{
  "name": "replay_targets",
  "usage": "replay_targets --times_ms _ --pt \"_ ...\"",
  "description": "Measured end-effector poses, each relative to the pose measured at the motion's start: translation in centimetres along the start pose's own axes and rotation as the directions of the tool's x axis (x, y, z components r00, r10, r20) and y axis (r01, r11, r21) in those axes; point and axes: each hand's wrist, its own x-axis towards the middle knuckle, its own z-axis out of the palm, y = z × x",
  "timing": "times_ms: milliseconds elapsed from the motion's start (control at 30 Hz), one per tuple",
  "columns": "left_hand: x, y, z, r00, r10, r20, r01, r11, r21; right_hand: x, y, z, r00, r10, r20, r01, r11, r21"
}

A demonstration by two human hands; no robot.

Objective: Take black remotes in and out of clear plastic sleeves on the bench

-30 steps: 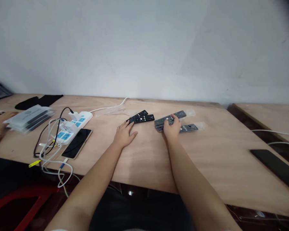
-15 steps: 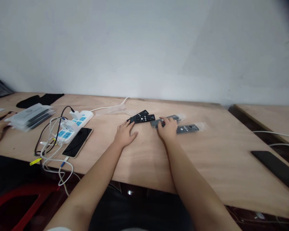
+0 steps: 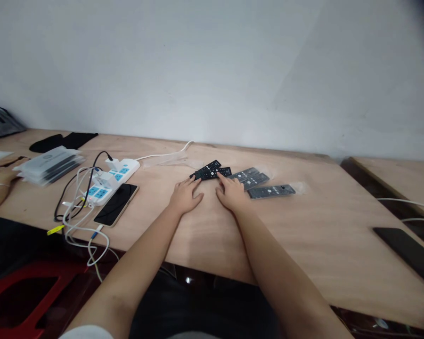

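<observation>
Two bare black remotes (image 3: pixel 211 171) lie crossed at the middle of the wooden table (image 3: pixel 212 226). My left hand (image 3: pixel 184 196) rests flat beside them, fingers spread, fingertips touching their near end. My right hand (image 3: pixel 231 195) lies open just to the right, its fingers reaching the near end of the black remotes. Two grey remotes in clear bags (image 3: pixel 250 177) lie side by side right of that hand, touching none of its fingers that I can see. A third bagged remote (image 3: pixel 271 191) lies further right.
A white power strip (image 3: pixel 110 180) with tangled cables and a phone (image 3: pixel 116 204) sit at the left. A stack of bagged items (image 3: pixel 48 164) lies far left by another person's hand (image 3: pixel 0 175). A dark flat device (image 3: pixel 408 249) lies at the right edge.
My right hand has let go of the bagged grey remotes after sliding them left, and has moved left to the black remotes. My left hand has stayed put.
</observation>
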Motion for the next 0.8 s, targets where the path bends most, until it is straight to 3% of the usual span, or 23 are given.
replay_targets --times_ms 200,400,567,667,800 --pt "0.0 0.0 0.0 1.0 0.019 -0.003 -0.019 1.0 -0.009 -0.2 -0.7 0.0 1.0 -0.022 0.022 0.023 0.998 -0.057" --pt "0.0 -0.1 0.1 1.0 0.02 -0.025 -0.021 0.999 -0.041 0.0 -0.7 0.5 0.995 -0.009 -0.098 0.005 0.999 -0.04" --pt "0.0 -0.1 0.3 0.999 0.034 -0.04 -0.036 0.998 -0.05 0.3 -1.1 1.6 0.987 -0.162 -0.001 0.162 0.986 -0.04" --pt "0.0 -0.2 0.3 0.998 0.047 -0.045 -0.049 0.997 -0.053 0.3 -1.0 2.1 0.985 -0.165 0.045 0.166 0.986 -0.003" --pt "0.0 -0.3 0.5 0.997 0.048 -0.063 -0.053 0.996 -0.073 0.3 -0.8 2.2 0.987 -0.162 0.011 0.162 0.986 0.033"
